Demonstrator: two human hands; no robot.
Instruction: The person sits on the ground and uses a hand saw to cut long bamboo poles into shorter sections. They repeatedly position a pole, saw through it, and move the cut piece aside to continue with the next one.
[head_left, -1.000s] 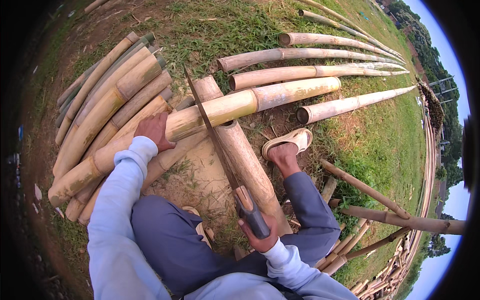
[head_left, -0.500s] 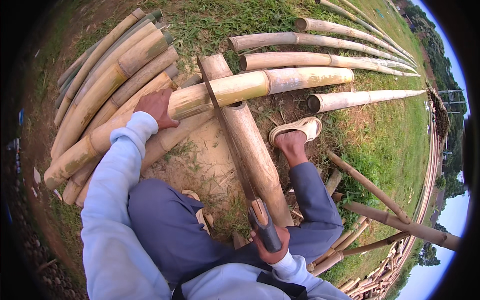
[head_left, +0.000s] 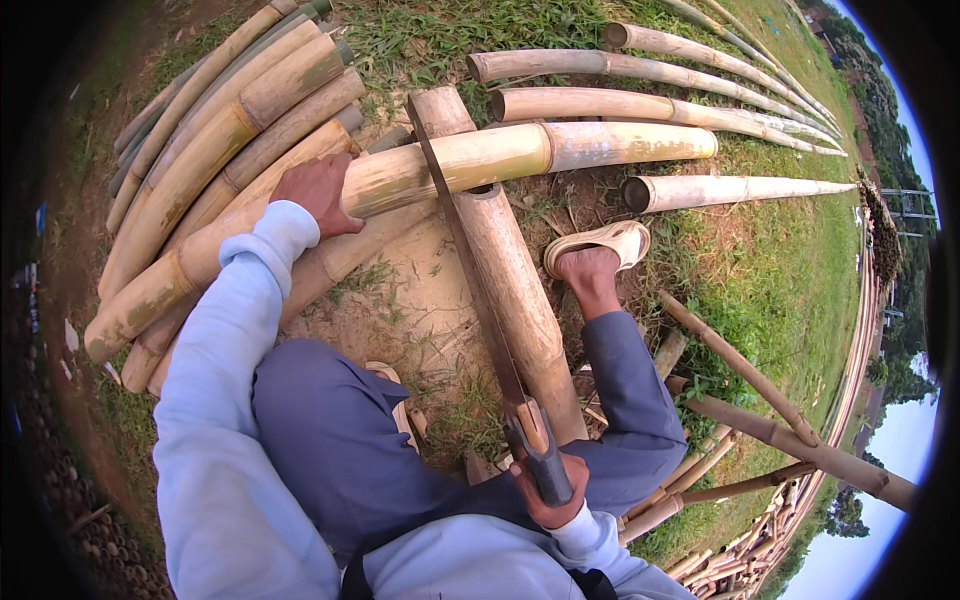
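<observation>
My left hand (head_left: 314,196) is wrapped over a thick bamboo pole (head_left: 470,160) that lies crosswise in front of me. The pole rests on another bamboo length (head_left: 515,290) running from near my right knee away from me. In my right hand (head_left: 553,492), close to my lap, is the dark handle of a handsaw (head_left: 470,255). Its long brownish blade points away from me and crosses the pole to the right of my left hand. How deep the teeth sit in the pole cannot be made out.
Cut bamboo pieces (head_left: 250,115) are stacked at the left. Long poles (head_left: 640,107) lie on grass at the far right. A bamboo frame (head_left: 770,435) stands at the right, by my sandalled right foot (head_left: 600,247). Pale sawdust (head_left: 400,290) covers the ground under the pole.
The view has shifted slightly, so the far poles sit higher. My left hand stays on the pole, and the saw remains across it in my right hand.
</observation>
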